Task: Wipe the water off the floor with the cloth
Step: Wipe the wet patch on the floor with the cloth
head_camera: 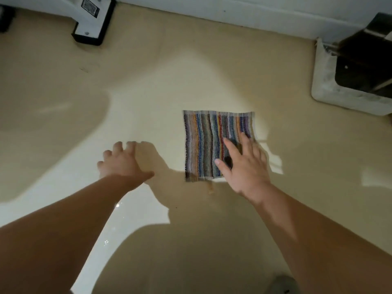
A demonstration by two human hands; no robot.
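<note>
Our right hand (244, 164) lies flat, fingers straight, on the cloth's (210, 143) near right corner; left hand (123, 160) loose, off left on the floor (148, 81).

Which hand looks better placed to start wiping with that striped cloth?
The right hand: it is spread open over the striped cloth, which lies flat on the floor. The left hand is over bare floor beside the cloth, apart from it.
</note>
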